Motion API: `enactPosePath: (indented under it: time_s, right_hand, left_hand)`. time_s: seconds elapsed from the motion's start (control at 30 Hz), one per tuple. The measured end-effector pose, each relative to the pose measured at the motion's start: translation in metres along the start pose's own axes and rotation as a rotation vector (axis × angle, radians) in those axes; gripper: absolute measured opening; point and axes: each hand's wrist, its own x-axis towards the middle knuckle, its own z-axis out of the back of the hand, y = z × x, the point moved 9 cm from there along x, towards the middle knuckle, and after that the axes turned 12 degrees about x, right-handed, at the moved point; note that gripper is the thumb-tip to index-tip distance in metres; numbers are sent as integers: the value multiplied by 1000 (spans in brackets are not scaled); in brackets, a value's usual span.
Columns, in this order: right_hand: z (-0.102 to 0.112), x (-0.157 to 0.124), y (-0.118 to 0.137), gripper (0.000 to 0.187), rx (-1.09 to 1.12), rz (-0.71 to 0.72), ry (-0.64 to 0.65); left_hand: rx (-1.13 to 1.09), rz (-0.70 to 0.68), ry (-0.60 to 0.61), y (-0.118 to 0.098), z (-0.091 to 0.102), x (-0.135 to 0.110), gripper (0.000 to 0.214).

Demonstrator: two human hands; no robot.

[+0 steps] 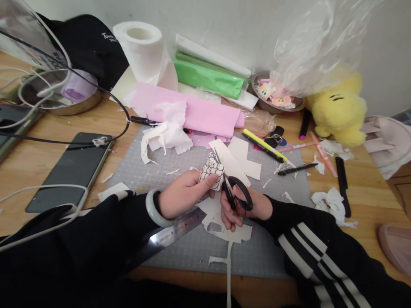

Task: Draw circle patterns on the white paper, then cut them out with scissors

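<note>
My left hand [186,191] pinches a small white paper piece [213,173] drawn with black scale-like curves, thumb on top. My right hand [239,209] has its fingers in the black handles of a pair of scissors [245,199]. The scissors' blades lie along the right edge of the patterned paper, pointing away from me; whether they are parted is hard to make out. Beneath both hands are cut white paper scraps [242,233] and a metal ruler [175,231] on a grey cutting mat [266,256].
A phone [72,171] and cables lie at left. Behind the mat are pink folded paper [192,111], a paper roll [141,55] and a green pack [208,76]. Markers [265,145], crumpled tissue [330,203] and a yellow plush toy [340,109] lie at right.
</note>
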Motion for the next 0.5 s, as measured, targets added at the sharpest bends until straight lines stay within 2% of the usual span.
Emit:
enactPosePath:
  time_s: [0.5]
  right_hand:
    - [1,-1,0,57,-14,-19,-17]
  left_hand:
    - [-17,-18,13,-1,-1,0,44]
